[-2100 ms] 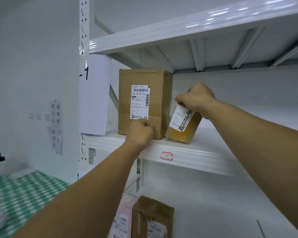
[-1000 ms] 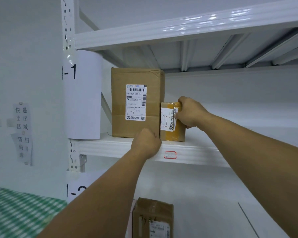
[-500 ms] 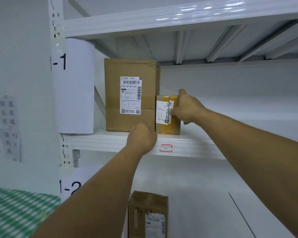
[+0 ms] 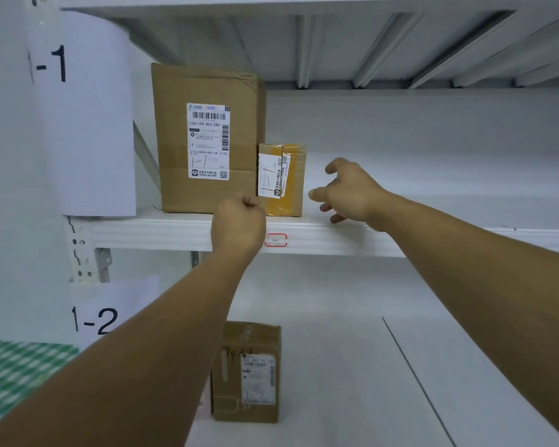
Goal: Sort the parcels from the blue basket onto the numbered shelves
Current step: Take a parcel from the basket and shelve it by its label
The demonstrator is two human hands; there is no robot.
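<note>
Half a second ago the right hand (image 4: 349,191) gripped the small parcel (image 4: 281,180); now it has let go and sits just to the right of it, no longer touching. The small parcel has stayed where it was. It stands upright on the shelf (image 4: 336,237), wrapped in yellowish tape, its white label facing outward, with bare shelf showing between it and the released fingers (image 4: 317,195). Those fingers are spread and loosely curved, holding nothing, and the lower ones come down close to the shelf surface.

Left of that hand, beyond the small parcel, stands the large box (image 4: 207,137). It is much taller, and the parcel's left side stands against its lower right corner. The left hand (image 4: 238,225) is clenched into a fist at the shelf's front edge, below and just left of the small parcel, covering the large box's bottom right corner. Nothing can be seen inside the fist. A red-outlined tag (image 4: 275,239) sits on the shelf edge just right of the fist.

Farther left of both hands, a paper sign (image 4: 88,117) reading "-1" hangs at the upright, and a second sign (image 4: 110,312) below reads "1-2". Beneath the left forearm, another cardboard box (image 4: 247,371) stands on the lower shelf. A green checked cloth (image 4: 13,375) shows at the lower left.
</note>
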